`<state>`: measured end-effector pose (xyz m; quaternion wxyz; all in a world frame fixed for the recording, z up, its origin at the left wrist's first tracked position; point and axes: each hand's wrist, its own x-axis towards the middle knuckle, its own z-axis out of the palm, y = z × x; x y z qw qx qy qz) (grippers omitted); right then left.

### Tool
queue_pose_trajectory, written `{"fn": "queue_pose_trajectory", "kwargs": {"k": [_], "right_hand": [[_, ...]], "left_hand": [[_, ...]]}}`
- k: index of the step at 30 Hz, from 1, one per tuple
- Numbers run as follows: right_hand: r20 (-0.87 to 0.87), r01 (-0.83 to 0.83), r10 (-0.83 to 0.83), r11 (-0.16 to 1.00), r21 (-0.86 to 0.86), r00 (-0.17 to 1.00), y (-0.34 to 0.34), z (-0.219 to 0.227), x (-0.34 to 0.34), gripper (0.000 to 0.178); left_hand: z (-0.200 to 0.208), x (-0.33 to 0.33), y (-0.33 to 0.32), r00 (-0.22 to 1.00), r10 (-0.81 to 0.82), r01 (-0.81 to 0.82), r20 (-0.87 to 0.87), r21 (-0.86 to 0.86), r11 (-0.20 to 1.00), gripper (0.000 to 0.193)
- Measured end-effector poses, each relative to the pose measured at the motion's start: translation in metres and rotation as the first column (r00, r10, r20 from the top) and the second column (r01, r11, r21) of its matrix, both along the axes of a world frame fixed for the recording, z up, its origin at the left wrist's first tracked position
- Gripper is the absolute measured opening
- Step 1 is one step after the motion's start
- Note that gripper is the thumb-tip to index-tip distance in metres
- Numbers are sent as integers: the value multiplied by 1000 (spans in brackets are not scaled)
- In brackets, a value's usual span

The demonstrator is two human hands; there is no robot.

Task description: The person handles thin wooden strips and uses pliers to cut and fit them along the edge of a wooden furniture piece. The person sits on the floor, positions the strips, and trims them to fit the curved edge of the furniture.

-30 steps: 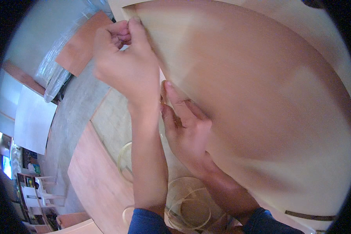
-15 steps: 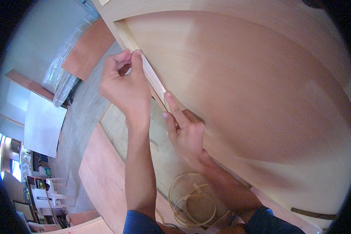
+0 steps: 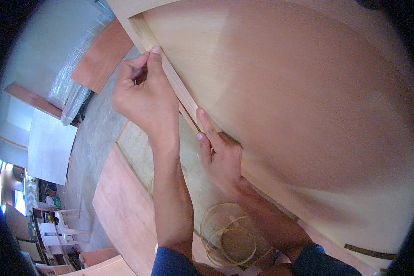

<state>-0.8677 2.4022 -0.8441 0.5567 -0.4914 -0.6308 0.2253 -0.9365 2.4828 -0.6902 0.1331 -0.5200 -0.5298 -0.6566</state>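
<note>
A large pale wooden panel [image 3: 280, 92] fills the right side, with a shallow recess bounded by a curved edge. Along its left edge runs a narrow, light wood edging strip [image 3: 181, 87]. At the upper part of that edge, my left hand [image 3: 145, 99] is closed, thumb and forefinger pinched together on the strip; the other fingers are curled. Lower down, my right hand [image 3: 223, 158] grips the same edge, its forefinger lying along the strip and its thumb underneath. The contact under the left fingertips is partly hidden by the hand.
Loose coils of thin pale banding [image 3: 230, 234] lie on the floor below my right forearm. A pinkish plywood sheet [image 3: 124, 193] lies on the left. Farther off are a reddish-brown board [image 3: 103, 55], a plastic-wrapped bundle [image 3: 69, 87], a white sheet [image 3: 53, 145] and a white chair [image 3: 69, 225].
My left hand and the panel's upper corner sit slightly higher and farther left in view. Both hands keep their hold on the edge.
</note>
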Motion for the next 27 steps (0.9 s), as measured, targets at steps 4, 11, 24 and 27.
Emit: {"fn": "queue_pose_trajectory", "kwargs": {"k": [4,11,24,27], "right_hand": [[-9,5,-5,1000,19,1000,-1,3,1,61],[-89,24,-17,997,69,996,-2,-21,-7,62],[-40,74,-73,997,38,997,-11,-41,-8,59],[-19,70,-70,997,21,997,-11,-49,-6,57]], "left_hand": [[-2,3,3,997,80,-79,-21,49,996,20],[-8,1,5,988,95,-87,-121,76,993,20],[-35,-8,-19,998,-12,2,-67,-151,989,15],[-33,-9,-17,997,34,-46,-63,-197,979,15]]}}
